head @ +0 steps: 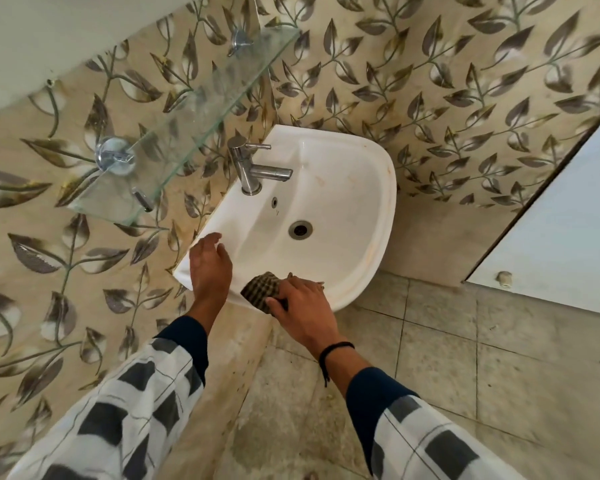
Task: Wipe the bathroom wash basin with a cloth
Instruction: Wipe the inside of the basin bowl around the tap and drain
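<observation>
**Wiping under way at the near rim, most of the bowl left to do**

Our right hand holds the checked cloth, bunched into a wad. The fingers lie over its top and the thumb tucks in at its near edge, so the grip is closed on the fabric. The cloth sits pressed on the wash basin at the front rim, about 7 o'clock from the drain. The wrist is low and the forearm runs back toward 5 o'clock, a dark band round the wrist.

Our left hand rests on the basin's corner at about 8 o'clock, just beside the cloth. Its fingers are loosely bent and hold nothing; we judge that it steadies us.

As for progress, we judge the work to be early or midway. Brownish marks show along the rim from 1 to 4 o'clock and faintly inside the bowl near 12 o'clock. We cannot tell whether the white surface near the cloth has been wiped. The ledge round the tap, at 11 o'clock, the bowl's slopes and the far rim all look left to do.
</observation>
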`<state>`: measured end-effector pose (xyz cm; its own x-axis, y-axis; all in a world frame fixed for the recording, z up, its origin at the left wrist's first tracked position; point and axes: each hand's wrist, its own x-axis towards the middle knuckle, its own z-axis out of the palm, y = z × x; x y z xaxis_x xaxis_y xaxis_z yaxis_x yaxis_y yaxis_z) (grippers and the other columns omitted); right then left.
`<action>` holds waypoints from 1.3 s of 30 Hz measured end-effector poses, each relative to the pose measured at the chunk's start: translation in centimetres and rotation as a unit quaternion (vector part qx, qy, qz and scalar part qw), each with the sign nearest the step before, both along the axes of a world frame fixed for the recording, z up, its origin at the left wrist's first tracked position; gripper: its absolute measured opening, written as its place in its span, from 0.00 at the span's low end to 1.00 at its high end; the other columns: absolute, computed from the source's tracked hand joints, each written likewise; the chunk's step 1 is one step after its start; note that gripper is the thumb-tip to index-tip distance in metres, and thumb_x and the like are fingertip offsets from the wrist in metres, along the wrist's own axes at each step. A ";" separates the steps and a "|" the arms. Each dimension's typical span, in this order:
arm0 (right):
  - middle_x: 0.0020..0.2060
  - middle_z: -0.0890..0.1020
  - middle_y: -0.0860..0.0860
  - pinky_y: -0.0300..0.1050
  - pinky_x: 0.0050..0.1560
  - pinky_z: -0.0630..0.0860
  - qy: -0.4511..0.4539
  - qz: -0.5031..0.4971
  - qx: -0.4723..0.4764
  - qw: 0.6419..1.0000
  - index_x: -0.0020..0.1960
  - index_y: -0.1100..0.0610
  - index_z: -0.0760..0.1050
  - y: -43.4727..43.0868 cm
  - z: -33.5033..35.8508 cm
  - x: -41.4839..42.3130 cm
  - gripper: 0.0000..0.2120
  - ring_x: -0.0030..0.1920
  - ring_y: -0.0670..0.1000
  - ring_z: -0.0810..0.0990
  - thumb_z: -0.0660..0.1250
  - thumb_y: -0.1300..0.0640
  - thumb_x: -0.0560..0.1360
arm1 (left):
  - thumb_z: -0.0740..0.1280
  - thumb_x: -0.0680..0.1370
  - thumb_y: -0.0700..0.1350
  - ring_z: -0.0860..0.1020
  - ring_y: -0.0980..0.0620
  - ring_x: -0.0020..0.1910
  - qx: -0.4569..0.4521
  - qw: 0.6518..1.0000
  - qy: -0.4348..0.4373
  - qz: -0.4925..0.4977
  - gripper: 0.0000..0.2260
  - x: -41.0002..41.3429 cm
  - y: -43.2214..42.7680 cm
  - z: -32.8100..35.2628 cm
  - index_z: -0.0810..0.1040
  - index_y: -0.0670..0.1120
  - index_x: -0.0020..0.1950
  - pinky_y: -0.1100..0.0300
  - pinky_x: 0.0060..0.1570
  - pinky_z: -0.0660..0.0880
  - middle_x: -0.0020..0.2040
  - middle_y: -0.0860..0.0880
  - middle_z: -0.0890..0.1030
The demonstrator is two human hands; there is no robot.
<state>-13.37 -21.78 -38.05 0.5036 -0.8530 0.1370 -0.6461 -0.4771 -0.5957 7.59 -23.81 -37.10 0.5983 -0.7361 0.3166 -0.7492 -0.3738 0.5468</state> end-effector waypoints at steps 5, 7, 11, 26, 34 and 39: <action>0.56 0.74 0.50 0.51 0.62 0.68 0.091 0.032 -0.039 0.995 0.60 0.53 0.68 0.1 -0.7 -0.6 0.16 0.56 0.53 0.71 0.48 0.46 0.82 | 0.64 0.81 0.45 0.70 0.38 0.61 0.078 0.990 -0.117 -0.018 0.16 -0.2 -0.7 -0.9 0.71 0.43 0.68 0.43 0.61 0.70 0.63 0.39 0.74; 0.62 0.72 0.50 0.52 0.67 0.65 0.127 0.048 -0.022 0.991 0.69 0.50 0.64 -0.2 -0.7 -0.8 0.20 0.62 0.54 0.70 0.44 0.47 0.82 | 0.63 0.81 0.48 0.70 0.38 0.61 0.090 0.987 -0.127 -0.024 0.17 -0.2 -0.9 -1.0 0.71 0.43 0.69 0.42 0.58 0.72 0.64 0.40 0.74; 0.75 0.64 0.50 0.55 0.75 0.54 0.133 0.074 0.067 0.986 0.76 0.39 0.55 -0.9 0.0 -0.6 0.23 0.75 0.55 0.60 0.44 0.44 0.82 | 0.61 0.82 0.51 0.69 0.39 0.63 0.142 0.978 -0.142 -0.060 0.18 -0.1 -1.1 -1.1 0.72 0.44 0.69 0.42 0.61 0.70 0.66 0.41 0.73; 0.50 0.76 0.47 0.49 0.64 0.65 0.055 0.047 0.012 0.997 0.54 0.50 0.69 -0.6 -0.5 -2.2 0.12 0.55 0.51 0.72 0.50 0.45 0.82 | 0.60 0.83 0.51 0.67 0.40 0.65 0.086 0.994 -0.061 -0.011 0.16 -0.1 -2.0 -1.0 0.74 0.42 0.64 0.44 0.63 0.68 0.64 0.41 0.73; 0.47 0.76 0.47 0.51 0.71 0.61 0.060 -0.046 -0.012 0.997 0.52 0.52 0.69 -0.1 -0.2 -2.8 0.12 0.53 0.52 0.74 0.52 0.46 0.81 | 0.62 0.80 0.44 0.72 0.40 0.54 0.055 0.992 -0.105 -0.038 0.08 0.7 -2.3 -1.7 0.77 0.41 0.53 0.50 0.58 0.67 0.53 0.42 0.78; 0.70 0.71 0.50 0.53 0.79 0.46 0.138 -0.054 -0.013 0.989 0.77 0.53 0.60 -2.2 -0.5 -5.7 0.25 0.75 0.53 0.62 0.46 0.48 0.81 | 0.64 0.79 0.44 0.73 0.39 0.54 0.079 0.988 -0.123 -0.042 0.09 0.9 -2.4 -1.8 0.77 0.40 0.53 0.51 0.58 0.65 0.52 0.42 0.78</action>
<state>-19.09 -24.02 -38.59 0.4319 -0.9014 0.0303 -0.8298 -0.4102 -0.3784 8.49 -26.16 -38.89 0.4520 -0.8318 0.3221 -0.8844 -0.3709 0.2832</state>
